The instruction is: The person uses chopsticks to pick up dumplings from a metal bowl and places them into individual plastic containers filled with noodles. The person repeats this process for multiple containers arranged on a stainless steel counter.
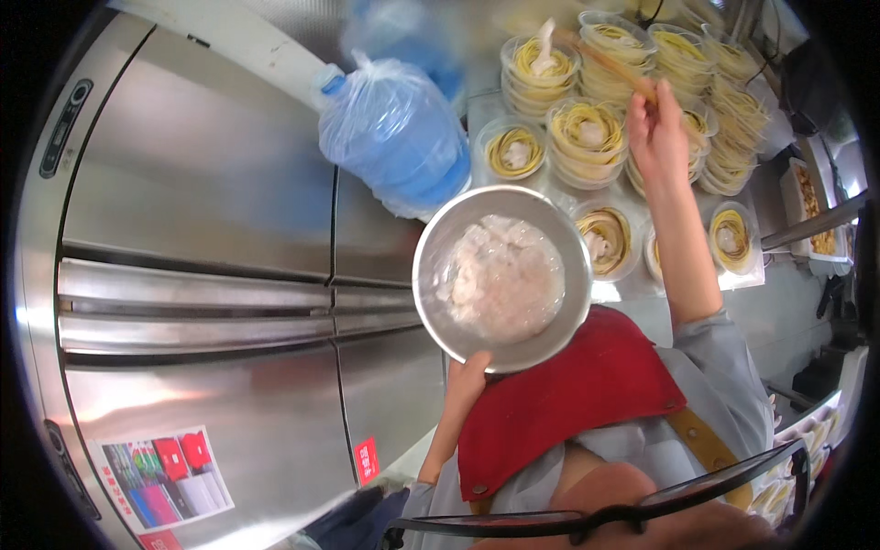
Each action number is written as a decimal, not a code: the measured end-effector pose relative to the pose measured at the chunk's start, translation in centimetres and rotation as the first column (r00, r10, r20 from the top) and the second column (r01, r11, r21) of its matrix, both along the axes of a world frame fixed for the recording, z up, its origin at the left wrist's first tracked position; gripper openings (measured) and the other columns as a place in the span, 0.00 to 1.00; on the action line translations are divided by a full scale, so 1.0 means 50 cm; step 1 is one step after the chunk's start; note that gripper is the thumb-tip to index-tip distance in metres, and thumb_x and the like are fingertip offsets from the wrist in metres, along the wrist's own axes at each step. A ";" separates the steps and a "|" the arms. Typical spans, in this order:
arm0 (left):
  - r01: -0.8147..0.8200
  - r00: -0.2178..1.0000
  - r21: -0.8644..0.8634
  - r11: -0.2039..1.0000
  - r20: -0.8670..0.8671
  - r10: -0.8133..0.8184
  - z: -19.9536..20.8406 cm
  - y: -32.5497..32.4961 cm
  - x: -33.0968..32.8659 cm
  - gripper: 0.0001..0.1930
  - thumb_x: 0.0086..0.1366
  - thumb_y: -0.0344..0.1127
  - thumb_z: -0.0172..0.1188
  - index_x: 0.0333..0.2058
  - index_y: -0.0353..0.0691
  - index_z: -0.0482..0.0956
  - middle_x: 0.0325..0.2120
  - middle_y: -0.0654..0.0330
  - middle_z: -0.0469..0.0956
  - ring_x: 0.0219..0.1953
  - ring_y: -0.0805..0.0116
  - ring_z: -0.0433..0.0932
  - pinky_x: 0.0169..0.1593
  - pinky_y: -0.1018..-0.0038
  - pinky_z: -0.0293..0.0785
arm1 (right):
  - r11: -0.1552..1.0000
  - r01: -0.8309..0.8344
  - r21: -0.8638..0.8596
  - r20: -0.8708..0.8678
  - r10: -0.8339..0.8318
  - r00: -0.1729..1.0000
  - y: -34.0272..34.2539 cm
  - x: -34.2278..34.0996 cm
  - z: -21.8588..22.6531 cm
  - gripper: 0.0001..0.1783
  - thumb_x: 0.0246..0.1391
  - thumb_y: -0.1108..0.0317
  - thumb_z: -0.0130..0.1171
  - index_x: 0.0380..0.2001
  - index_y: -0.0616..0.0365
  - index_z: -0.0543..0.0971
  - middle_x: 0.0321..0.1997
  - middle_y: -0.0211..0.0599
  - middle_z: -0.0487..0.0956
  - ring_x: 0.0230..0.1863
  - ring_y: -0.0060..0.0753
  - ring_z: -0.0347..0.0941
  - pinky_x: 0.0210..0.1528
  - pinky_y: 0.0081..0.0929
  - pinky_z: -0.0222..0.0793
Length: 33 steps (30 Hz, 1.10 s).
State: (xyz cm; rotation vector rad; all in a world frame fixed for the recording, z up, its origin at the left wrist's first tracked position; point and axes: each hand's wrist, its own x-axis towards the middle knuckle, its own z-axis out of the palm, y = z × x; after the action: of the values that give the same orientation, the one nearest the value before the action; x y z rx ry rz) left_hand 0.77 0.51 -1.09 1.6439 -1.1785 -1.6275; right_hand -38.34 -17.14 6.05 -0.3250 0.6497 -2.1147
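My left hand (468, 383) grips the near rim of a round steel mixing bowl (423, 302), thumb over the edge. Inside lies a heap of wet, pale raw meat or fish pieces (510, 280); which of the two I cannot tell. Closed round a pair of wooden chopsticks (607, 62), my right hand (660, 133) reaches out over stacked clear tubs. By the chopstick tips, a pale piece (544, 50) stands above the yellow noodles (524, 68) of the far left stack. Similar pale pieces sit on noodles in a tub (589, 131) nearer to me.
Single noodle tubs (606, 240) stand along the table's near side, more stacks (733, 124) on the right. A blue water jug (394, 137) wrapped in plastic is left of them. A steel refrigerator (202, 156) fills the left side. At far right is a tray of brownish food (807, 197).
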 end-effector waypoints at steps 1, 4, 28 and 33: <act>-0.012 1.000 -0.017 1.000 -0.007 0.012 -0.004 0.000 -0.001 0.20 0.56 0.27 0.51 0.48 0.27 0.71 0.42 0.58 0.75 0.45 0.68 0.72 0.50 0.75 0.67 | 0.993 0.113 -0.040 -0.089 -0.116 0.989 -0.030 -0.040 0.014 0.14 0.64 0.61 0.52 0.40 0.63 0.75 0.24 0.33 0.75 0.24 0.19 0.69 0.25 0.14 0.64; -0.040 0.998 -0.039 0.998 -0.049 0.038 -0.032 0.003 0.010 0.20 0.56 0.27 0.52 0.48 0.27 0.71 0.43 0.57 0.75 0.46 0.67 0.72 0.51 0.74 0.67 | 0.939 0.344 -0.017 -0.380 -0.325 0.866 -0.121 -0.158 0.007 0.15 0.63 0.61 0.53 0.40 0.65 0.77 0.26 0.34 0.76 0.25 0.20 0.70 0.28 0.16 0.67; 0.047 0.995 0.001 0.999 -0.084 -0.046 0.021 -0.025 -0.015 0.23 0.57 0.29 0.50 0.52 0.27 0.68 0.44 0.57 0.75 0.47 0.66 0.71 0.51 0.72 0.67 | 0.897 -0.437 0.059 -0.993 0.098 0.066 0.190 0.281 -0.117 0.09 0.50 0.72 0.64 0.35 0.63 0.79 0.28 0.41 0.75 0.29 0.42 0.73 0.32 0.34 0.68; 0.089 0.993 -0.024 0.996 -0.077 -0.090 0.016 -0.029 -0.007 0.21 0.56 0.28 0.50 0.50 0.26 0.69 0.41 0.58 0.75 0.45 0.68 0.71 0.49 0.73 0.68 | 0.989 -0.147 0.028 -0.971 0.062 0.232 0.210 0.276 -0.102 0.07 0.53 0.76 0.60 0.36 0.65 0.79 0.28 0.40 0.76 0.28 0.39 0.74 0.32 0.30 0.69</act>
State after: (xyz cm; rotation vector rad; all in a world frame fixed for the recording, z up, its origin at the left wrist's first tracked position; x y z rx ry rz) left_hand 0.41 -0.94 -0.29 1.5200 -1.2411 -1.7132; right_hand -24.53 -6.64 0.93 -1.8091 1.1984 -1.5536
